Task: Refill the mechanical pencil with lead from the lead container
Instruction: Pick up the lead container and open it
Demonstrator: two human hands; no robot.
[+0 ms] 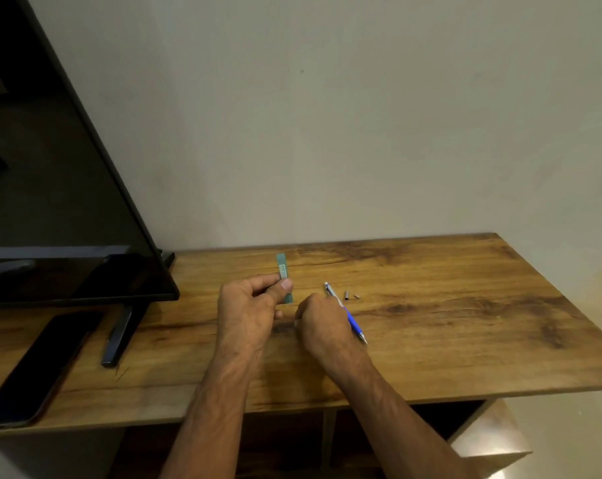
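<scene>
Matt wood-grain table [431, 333]; translucent green plastic lead container [281, 267]; glossy black screen [50, 202].

We have one wide-angle view, worn on the person's head, looking forward and down along both forearms. The left hand [247, 305] and right hand [322, 323] fall mid-frame, near the lens, over a wooden table [448, 357]. Beyond it we face a plain wall [327, 115], with a dark screen [50, 202] at left.
</scene>
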